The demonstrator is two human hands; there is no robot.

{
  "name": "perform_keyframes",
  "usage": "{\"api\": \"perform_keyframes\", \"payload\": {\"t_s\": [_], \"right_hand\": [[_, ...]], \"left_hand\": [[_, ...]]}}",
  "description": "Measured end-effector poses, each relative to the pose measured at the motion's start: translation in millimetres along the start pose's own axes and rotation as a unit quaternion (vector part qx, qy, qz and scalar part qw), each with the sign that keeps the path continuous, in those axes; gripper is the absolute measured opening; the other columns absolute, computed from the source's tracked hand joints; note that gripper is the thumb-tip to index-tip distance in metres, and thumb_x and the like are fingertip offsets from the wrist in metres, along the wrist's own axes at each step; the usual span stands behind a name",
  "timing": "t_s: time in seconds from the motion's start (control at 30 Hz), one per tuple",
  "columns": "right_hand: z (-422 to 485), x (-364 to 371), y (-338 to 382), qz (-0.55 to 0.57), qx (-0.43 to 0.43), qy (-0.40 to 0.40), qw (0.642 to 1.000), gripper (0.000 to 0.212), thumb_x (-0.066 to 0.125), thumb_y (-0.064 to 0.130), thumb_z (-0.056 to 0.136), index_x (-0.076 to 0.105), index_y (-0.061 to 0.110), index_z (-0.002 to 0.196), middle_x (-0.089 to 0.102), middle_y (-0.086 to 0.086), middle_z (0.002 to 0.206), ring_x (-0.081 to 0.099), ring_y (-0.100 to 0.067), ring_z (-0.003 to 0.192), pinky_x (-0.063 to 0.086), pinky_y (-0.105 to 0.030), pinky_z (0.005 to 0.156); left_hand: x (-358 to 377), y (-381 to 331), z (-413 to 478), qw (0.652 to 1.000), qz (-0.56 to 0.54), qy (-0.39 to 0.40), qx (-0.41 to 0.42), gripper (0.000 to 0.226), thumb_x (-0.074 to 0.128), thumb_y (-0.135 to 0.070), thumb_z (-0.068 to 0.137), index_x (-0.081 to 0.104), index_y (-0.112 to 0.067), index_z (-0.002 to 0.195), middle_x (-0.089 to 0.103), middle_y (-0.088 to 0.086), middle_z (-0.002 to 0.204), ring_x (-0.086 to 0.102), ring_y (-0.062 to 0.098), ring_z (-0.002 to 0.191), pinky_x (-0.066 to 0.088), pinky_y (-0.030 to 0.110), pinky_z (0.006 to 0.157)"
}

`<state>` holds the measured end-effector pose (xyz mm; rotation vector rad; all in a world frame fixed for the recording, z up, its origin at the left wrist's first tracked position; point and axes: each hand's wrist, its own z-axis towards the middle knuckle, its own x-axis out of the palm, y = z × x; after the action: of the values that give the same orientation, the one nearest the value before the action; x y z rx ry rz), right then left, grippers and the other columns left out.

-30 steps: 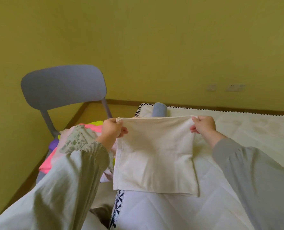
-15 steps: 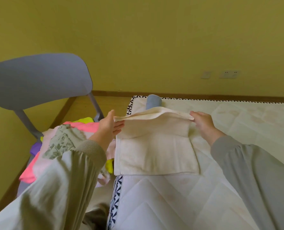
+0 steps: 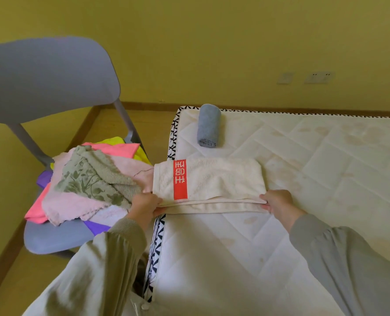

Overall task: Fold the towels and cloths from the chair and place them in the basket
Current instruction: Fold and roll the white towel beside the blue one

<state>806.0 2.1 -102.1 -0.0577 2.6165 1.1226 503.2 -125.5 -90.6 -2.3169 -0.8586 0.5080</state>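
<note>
At the far left stands the grey-blue plastic chair [image 3: 52, 236], its seat loaded with a heap of loose cloths [image 3: 71, 204] in pale pink, hot pink, yellow and purple. A sage-green leaf-patterned towel [image 3: 91, 179] lies crumpled on top of them. Just right of the heap, my left hand [image 3: 144, 205] has its fingers clenched on the near left corner of the cream terry towel [image 3: 212, 181]. That towel lies folded in a flat band at the left edge of the white quilted mattress [image 3: 280, 247], with a red label [image 3: 180, 179] showing near its left end. My right hand [image 3: 278, 202] pinches the near right corner, fingers curled over the layered edge. How many layers each hand holds I cannot quite make out. Beyond the folded towel, near the mattress's far left corner, a rolled grey-blue towel [image 3: 209, 126] lies well apart from my hands.
</note>
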Motion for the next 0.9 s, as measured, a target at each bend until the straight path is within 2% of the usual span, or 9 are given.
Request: {"api": "perform_keyframes", "payload": {"t_s": [0.07,0.13,0.23,0.4,0.53,0.63,0.77,0.83,0.9], "right_hand": [[-2,-3,1,-0.026,-0.027,-0.014,0.999,0.024,0.063,-0.010,0.082,0.059,-0.003,0.105,0.056,-0.011,0.082,0.053,-0.021,0.058,0.050,-0.028,0.060],[-7,-6,3,-0.066,-0.112,-0.048,0.990,0.011,0.058,-0.006,0.081,0.057,0.005,0.078,0.048,-0.008,0.067,0.047,-0.022,0.052,0.039,-0.024,0.047],[-9,-8,-4,-0.105,-0.199,-0.054,0.973,0.020,0.052,-0.005,0.078,0.047,0.009,0.064,0.040,-0.007,0.061,0.054,-0.022,0.049,0.033,-0.026,0.051],[-2,-11,-24,-0.240,-0.112,-0.007,0.964,0.019,0.048,-0.003,0.083,0.054,0.005,0.068,0.059,-0.013,0.063,0.063,-0.024,0.051,0.052,-0.035,0.058],[-5,-9,-26,-0.263,-0.146,-0.029,0.953,0.024,0.046,-0.002,0.082,0.045,0.012,0.062,0.057,-0.010,0.062,0.068,-0.025,0.059,0.046,-0.031,0.058],[-9,-9,-28,-0.287,-0.154,-0.037,0.945,0.028,0.048,-0.002,0.079,0.040,0.015,0.058,0.053,-0.005,0.058,0.067,-0.028,0.064,0.040,-0.029,0.055],[-15,-8,-24,-0.327,-0.176,-0.044,0.927,0.020,0.049,-0.002,0.077,0.044,0.010,0.063,0.042,-0.004,0.059,0.041,-0.020,0.051,0.026,-0.022,0.045],[-13,-3,-20,-0.284,-0.188,-0.038,0.939,0.009,0.051,-0.001,0.079,0.048,0.007,0.075,0.044,-0.003,0.061,0.044,-0.020,0.054,0.030,-0.023,0.044],[-15,2,-14,-0.219,-0.181,-0.019,0.959,0.010,0.055,0.005,0.083,0.048,0.006,0.090,0.047,-0.004,0.067,0.049,-0.024,0.063,0.034,-0.025,0.049]], "left_hand": [[0,0,-1,1.000,0.004,-0.006,0.023,0.023,0.053,0.007,0.090,0.050,0.001,0.112,0.057,0.016,0.102,0.063,0.035,0.092,0.048,0.025,0.034],[-3,-2,-1,0.997,0.004,0.009,0.073,0.024,0.052,0.005,0.091,0.055,0.000,0.114,0.061,0.013,0.099,0.062,0.027,0.080,0.052,0.028,0.045],[-10,0,0,0.994,0.031,0.031,0.104,0.021,0.048,0.004,0.093,0.055,-0.004,0.110,0.061,0.015,0.100,0.059,0.022,0.069,0.052,0.024,0.046],[-17,17,5,0.975,0.200,0.005,0.092,0.023,0.048,-0.001,0.093,0.055,-0.009,0.114,0.062,0.011,0.084,0.060,0.019,0.058,0.054,0.026,0.046],[-16,18,2,0.944,0.295,-0.028,0.146,0.014,0.047,-0.004,0.093,0.056,-0.010,0.102,0.062,0.010,0.076,0.056,0.020,0.053,0.040,0.018,0.032],[-15,18,1,0.926,0.345,-0.040,0.151,0.012,0.050,-0.006,0.092,0.061,-0.005,0.097,0.065,0.012,0.078,0.062,0.023,0.061,0.057,0.032,0.052],[-11,13,-1,0.878,0.455,-0.043,0.143,0.024,0.052,-0.020,0.092,0.058,-0.002,0.106,0.064,0.015,0.097,0.063,0.028,0.081,0.055,0.037,0.071],[-8,10,0,0.905,0.404,-0.026,0.130,0.030,0.058,-0.020,0.089,0.059,0.000,0.111,0.064,0.016,0.100,0.062,0.032,0.090,0.054,0.040,0.083],[-6,9,-2,0.957,0.270,-0.014,0.101,0.030,0.059,-0.018,0.090,0.058,-0.002,0.115,0.059,0.009,0.092,0.058,0.025,0.082,0.054,0.037,0.078]]}}
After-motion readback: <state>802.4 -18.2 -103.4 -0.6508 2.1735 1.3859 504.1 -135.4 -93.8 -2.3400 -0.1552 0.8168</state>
